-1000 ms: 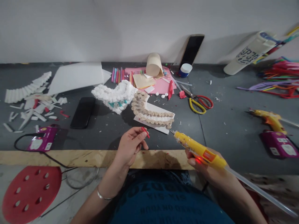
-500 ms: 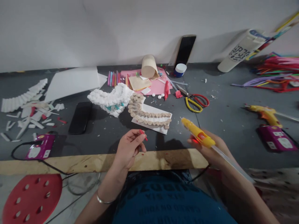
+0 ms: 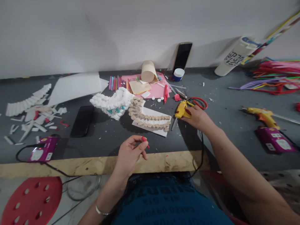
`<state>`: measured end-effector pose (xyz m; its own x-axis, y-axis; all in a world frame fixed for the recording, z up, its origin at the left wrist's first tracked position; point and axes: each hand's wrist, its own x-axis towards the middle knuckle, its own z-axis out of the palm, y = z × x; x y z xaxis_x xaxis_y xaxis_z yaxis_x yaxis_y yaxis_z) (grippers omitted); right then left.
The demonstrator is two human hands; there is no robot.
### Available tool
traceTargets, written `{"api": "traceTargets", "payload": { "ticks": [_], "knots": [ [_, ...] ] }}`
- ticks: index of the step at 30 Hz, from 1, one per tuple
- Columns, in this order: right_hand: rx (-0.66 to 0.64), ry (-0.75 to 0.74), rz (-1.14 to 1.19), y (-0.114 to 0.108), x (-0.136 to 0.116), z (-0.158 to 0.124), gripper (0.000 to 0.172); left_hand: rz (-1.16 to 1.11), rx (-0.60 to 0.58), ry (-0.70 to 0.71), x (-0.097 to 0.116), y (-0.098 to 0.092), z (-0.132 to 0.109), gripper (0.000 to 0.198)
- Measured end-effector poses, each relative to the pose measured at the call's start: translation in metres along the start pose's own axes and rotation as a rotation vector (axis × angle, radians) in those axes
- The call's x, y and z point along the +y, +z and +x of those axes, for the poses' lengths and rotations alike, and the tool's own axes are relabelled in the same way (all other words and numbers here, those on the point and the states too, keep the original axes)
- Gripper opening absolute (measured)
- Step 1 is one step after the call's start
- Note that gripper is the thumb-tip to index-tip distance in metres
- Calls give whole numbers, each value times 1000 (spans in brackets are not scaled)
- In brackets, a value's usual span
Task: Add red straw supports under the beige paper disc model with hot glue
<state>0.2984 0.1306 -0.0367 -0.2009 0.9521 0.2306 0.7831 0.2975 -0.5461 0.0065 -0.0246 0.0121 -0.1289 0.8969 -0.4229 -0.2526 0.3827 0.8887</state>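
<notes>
Near the table's front edge, my left hand (image 3: 132, 151) pinches a small red piece (image 3: 145, 142) between thumb and finger. My right hand (image 3: 195, 116) is closed on a yellow glue gun (image 3: 181, 109), low over the table beside the scissors (image 3: 198, 102), whose yellow handle it partly hides. Left of the gun is a white card (image 3: 152, 128) carrying curved rows of beige rolled discs (image 3: 150, 118). A fluffy white curved piece with teal bits (image 3: 114, 101) touches the card's left end.
Phone (image 3: 82, 121), white scraps (image 3: 32, 117) and purple box (image 3: 43, 150) lie left. Coloured sticks (image 3: 116, 82), pink paper (image 3: 156, 90), a jar (image 3: 178, 75) and a leaning phone (image 3: 182, 56) stand behind. Right are another glue gun (image 3: 263, 115), purple box (image 3: 276, 140) and tumbler (image 3: 234, 57).
My right hand has moved forward and left with the glue gun, which now lies lower by the scissors. My left hand still holds the red piece. The view has shifted slightly.
</notes>
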Motion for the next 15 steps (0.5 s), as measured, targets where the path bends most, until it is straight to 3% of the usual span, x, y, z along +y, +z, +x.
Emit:
{"api": "traceTargets", "payload": {
  "ticks": [4,6,8,12,15],
  "knots": [
    [6,-25,-55,-12,-16,-13,29,86,18,48,0,0,-3,22],
    [75,-24,-53,-20,-43,-30,19,174,25,69,0,2,-4,18],
    [13,-80,85,-24,-78,-50,12,266,23,123,-1,5,-6,13],
    [-123,-212,346,-10,-136,-79,14,514,-11,369,-4,7,-8,7],
    [-112,-251,329,5,-149,-87,14,790,-51,539,-4,7,-10,12]
  ]
}}
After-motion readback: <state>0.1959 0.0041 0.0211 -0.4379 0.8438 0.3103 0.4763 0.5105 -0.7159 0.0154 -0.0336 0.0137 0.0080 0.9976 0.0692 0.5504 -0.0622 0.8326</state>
